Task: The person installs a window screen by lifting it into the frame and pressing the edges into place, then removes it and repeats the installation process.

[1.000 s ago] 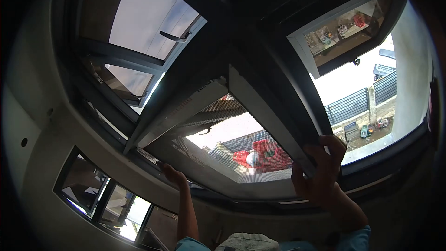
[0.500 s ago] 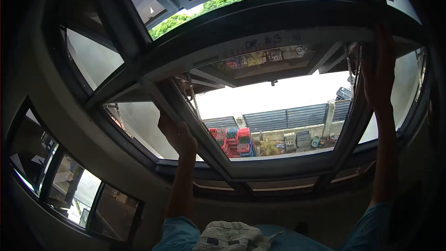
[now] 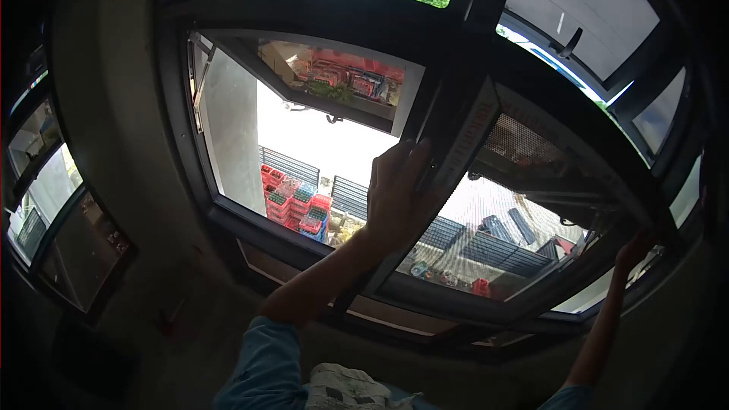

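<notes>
A dark-framed window screen [image 3: 531, 129] with fine mesh stands tilted against the window frame [image 3: 448, 76], with faint red lettering along its edge. My left hand [image 3: 399, 190] is on the screen's left side, fingers closed round the frame member next to the central mullion. At the screen's far right side is my right hand [image 3: 636, 250], in deep shadow; its fingers look closed on the frame edge, though their tips are hard to see. Through the mesh, an awning sash [image 3: 531, 182] shows pushed outward.
Left of the mullion, another awning sash [image 3: 342, 91] hangs open outside. Upper panes [image 3: 585, 7] are tilted outward too. A smaller window [image 3: 76, 250] is on the left wall. Outdoors are red crates [image 3: 296, 205] and a slatted fence [image 3: 349, 197]. A light cloth [image 3: 357, 387] lies near my chest.
My view has swung to the right and tilted. The screen and both hands have shifted rightward across the window, from one bay to beside the mullion.
</notes>
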A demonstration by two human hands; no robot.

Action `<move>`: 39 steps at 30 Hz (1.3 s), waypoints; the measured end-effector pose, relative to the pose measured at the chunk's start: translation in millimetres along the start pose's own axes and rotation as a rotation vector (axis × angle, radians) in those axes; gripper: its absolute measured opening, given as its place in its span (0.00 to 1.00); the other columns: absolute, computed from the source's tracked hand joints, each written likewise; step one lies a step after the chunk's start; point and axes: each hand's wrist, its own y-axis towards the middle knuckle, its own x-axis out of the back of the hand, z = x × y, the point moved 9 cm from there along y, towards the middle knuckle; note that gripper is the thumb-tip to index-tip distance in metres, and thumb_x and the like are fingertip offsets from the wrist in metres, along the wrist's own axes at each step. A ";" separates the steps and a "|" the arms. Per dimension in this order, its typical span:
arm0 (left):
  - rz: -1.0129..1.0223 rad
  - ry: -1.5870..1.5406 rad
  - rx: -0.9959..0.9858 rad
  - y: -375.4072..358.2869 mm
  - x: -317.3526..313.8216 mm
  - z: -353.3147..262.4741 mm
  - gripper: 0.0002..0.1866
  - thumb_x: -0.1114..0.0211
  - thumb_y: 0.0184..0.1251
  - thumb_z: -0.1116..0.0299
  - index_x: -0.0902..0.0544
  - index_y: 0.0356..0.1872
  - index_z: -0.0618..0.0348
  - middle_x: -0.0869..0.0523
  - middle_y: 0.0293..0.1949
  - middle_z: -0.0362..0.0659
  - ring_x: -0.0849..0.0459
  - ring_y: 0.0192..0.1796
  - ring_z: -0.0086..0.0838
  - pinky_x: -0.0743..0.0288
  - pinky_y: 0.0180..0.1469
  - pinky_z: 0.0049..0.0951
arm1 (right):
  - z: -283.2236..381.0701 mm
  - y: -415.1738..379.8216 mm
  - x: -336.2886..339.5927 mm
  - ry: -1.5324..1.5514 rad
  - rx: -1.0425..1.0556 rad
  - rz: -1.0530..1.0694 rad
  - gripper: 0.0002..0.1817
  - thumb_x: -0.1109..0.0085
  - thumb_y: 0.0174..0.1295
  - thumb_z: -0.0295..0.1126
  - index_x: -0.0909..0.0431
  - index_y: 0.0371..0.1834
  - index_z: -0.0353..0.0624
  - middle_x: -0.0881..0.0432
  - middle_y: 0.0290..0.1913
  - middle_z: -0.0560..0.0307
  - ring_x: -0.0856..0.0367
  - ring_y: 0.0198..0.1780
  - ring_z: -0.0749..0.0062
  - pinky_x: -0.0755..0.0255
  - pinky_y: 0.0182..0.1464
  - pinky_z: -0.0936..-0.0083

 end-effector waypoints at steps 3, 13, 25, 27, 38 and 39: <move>0.031 -0.167 0.146 6.4 -1.1 16.6 0.34 0.30 0.56 0.67 0.33 0.63 0.65 0.30 0.56 0.54 0.28 0.58 0.42 0.29 0.56 0.38 | -1.2 0.0 2.5 -0.096 -0.024 0.019 0.31 0.64 0.73 0.49 0.42 0.70 0.38 0.39 0.69 0.41 0.42 0.70 0.50 0.46 0.70 0.59; 0.047 -0.423 0.252 32.4 -0.3 26.0 0.36 0.28 0.55 0.59 0.33 0.62 0.64 0.26 0.52 0.51 0.26 0.54 0.39 0.30 0.55 0.39 | -8.8 -10.3 8.0 -0.395 0.055 0.041 0.30 0.66 0.74 0.47 0.43 0.70 0.38 0.42 0.69 0.35 0.41 0.69 0.44 0.44 0.68 0.55; -0.063 -0.313 0.130 28.1 1.5 19.2 0.37 0.31 0.57 0.56 0.34 0.64 0.63 0.28 0.55 0.56 0.26 0.55 0.47 0.29 0.53 0.48 | -73.9 -22.0 -2.0 -0.525 0.168 0.093 0.26 0.71 0.74 0.40 0.40 0.69 0.38 0.42 0.70 0.38 0.46 0.71 0.43 0.51 0.71 0.53; -0.067 -0.225 0.077 25.8 -3.8 15.2 0.38 0.31 0.57 0.54 0.35 0.66 0.60 0.30 0.57 0.58 0.26 0.56 0.49 0.29 0.54 0.50 | -80.1 -25.9 -4.0 -0.527 0.189 0.087 0.28 0.71 0.74 0.45 0.43 0.69 0.36 0.43 0.70 0.38 0.46 0.70 0.44 0.52 0.71 0.53; -0.024 -0.018 -0.055 17.6 -8.0 2.1 0.41 0.25 0.45 0.51 0.29 0.64 0.48 0.36 0.63 0.57 0.28 0.57 0.48 0.25 0.52 0.45 | 11.0 4.8 5.0 -0.324 0.097 0.075 0.26 0.67 0.74 0.43 0.38 0.65 0.36 0.36 0.64 0.37 0.36 0.66 0.46 0.43 0.68 0.53; -0.006 -0.003 -0.086 14.4 -14.9 3.3 0.42 0.26 0.47 0.49 0.33 0.66 0.46 0.37 0.63 0.57 0.30 0.58 0.48 0.26 0.53 0.48 | 15.4 0.6 4.0 -0.487 0.258 0.087 0.24 0.66 0.73 0.41 0.36 0.64 0.36 0.34 0.63 0.36 0.35 0.65 0.45 0.41 0.67 0.52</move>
